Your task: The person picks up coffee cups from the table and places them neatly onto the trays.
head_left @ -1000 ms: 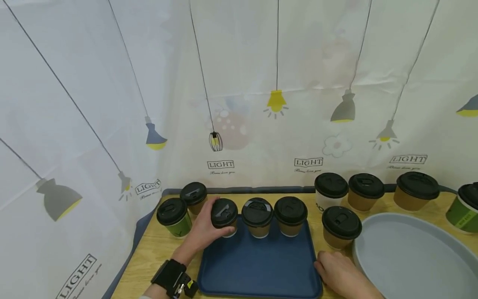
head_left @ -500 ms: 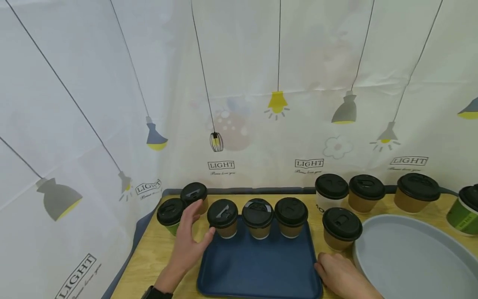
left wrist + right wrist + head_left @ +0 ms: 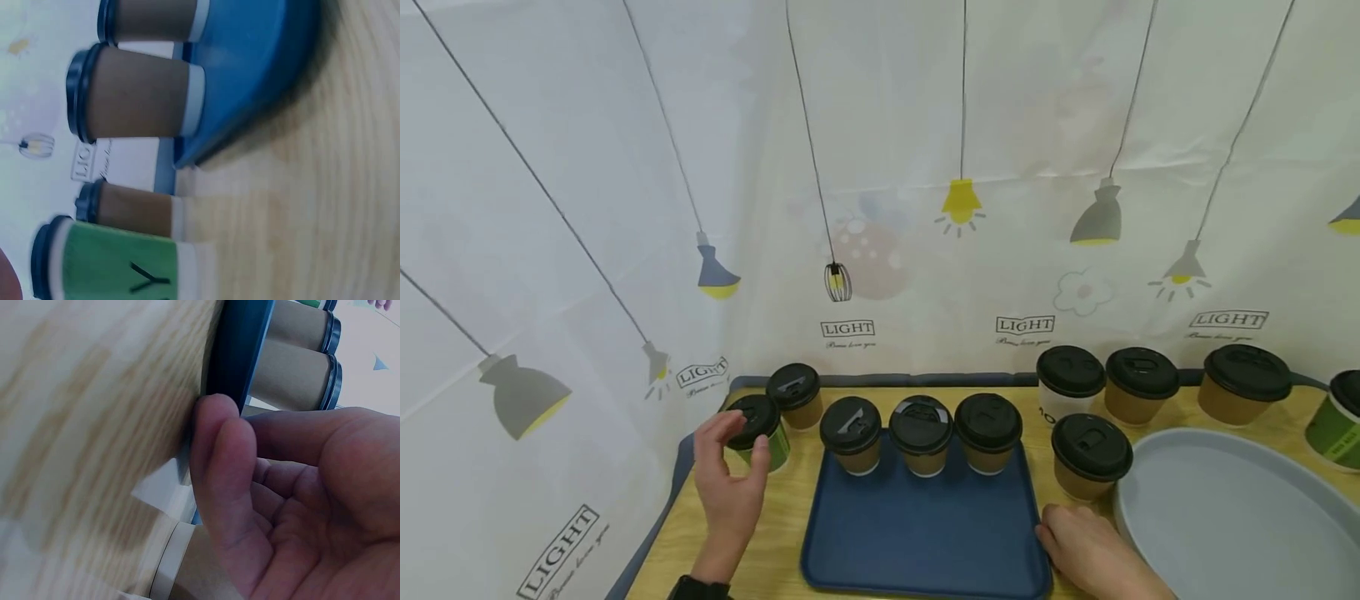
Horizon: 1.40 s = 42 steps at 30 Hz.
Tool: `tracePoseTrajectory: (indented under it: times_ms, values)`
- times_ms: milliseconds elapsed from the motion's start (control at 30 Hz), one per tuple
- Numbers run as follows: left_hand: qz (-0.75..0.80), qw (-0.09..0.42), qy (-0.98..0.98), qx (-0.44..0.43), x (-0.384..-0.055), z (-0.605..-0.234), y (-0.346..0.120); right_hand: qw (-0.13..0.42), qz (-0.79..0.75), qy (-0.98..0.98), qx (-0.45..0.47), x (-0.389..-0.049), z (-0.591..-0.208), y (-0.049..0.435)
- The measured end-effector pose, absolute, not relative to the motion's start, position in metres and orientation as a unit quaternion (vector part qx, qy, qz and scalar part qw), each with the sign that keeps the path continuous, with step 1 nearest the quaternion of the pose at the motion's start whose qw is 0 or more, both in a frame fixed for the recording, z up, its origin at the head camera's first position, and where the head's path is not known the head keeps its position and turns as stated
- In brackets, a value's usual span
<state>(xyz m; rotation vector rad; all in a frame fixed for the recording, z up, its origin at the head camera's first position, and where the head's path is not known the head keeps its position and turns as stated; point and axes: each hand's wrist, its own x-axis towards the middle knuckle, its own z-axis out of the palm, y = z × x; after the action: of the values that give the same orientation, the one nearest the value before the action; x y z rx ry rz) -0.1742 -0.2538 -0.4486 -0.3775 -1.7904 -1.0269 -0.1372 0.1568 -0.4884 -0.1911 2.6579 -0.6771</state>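
Observation:
My left hand (image 3: 730, 492) reaches in front of a green paper cup (image 3: 772, 450) with a black lid, thumb and fingers spread apart and nothing gripped. In the left wrist view the green cup (image 3: 119, 262) stands upright on the wood, with only a sliver of fingertip (image 3: 7, 278) showing. My right hand (image 3: 1093, 546) has curled fingers at the right rim of a blue rectangular tray (image 3: 925, 533); the right wrist view shows thumb and fingers pinching the tray edge (image 3: 240, 356). Along the tray's back stand three brown lidded cups, the left (image 3: 856, 442), middle (image 3: 922, 442) and right (image 3: 988, 437).
Behind the green cup is another brown cup (image 3: 797, 404). Right of the tray stand a brown cup (image 3: 1086, 467), a white cup (image 3: 1063, 400) and further lidded cups. A round grey tray (image 3: 1232, 517) lies at the right. A printed curtain (image 3: 910, 108) hangs behind the table.
My left hand let go of the left brown cup on the tray and moved left to the green cup. My right hand stayed at the tray rim.

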Motion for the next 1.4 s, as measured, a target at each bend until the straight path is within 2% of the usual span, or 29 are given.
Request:
tracePoseTrajectory:
  times_ms: [100,167,367,533,700,933,1400]
  values:
    - [-0.424,0.508,-0.741,-0.113,-0.176,-0.455,-0.257,0.205,-0.233,0.949,-0.064,-0.141,-0.493,0.16]
    - [-0.433,0.495,-0.749,-0.082,-0.178,-0.462,-0.261,0.202,-0.229,0.95,-0.068,-0.142,-0.496,0.162]
    - [-0.475,0.428,-0.769,0.016,-0.184,-0.477,-0.271,0.191,-0.245,0.948,-0.069,-0.139,-0.49,0.159]
    - [-0.514,0.371,-0.771,0.057,-0.189,-0.481,-0.272,0.195,-0.246,0.947,-0.063,-0.135,-0.484,0.158]
    - [-0.534,0.33,-0.775,0.075,-0.198,-0.488,-0.272,0.191,-0.241,0.949,-0.062,-0.134,-0.48,0.158]
    - [-0.544,0.297,-0.781,0.085,-0.208,-0.496,-0.274,0.184,-0.236,0.952,-0.069,-0.134,-0.485,0.157]
    - [-0.602,0.285,-0.737,0.113,-0.217,-0.504,-0.278,0.177,-0.26,0.947,-0.062,-0.134,-0.485,0.156]
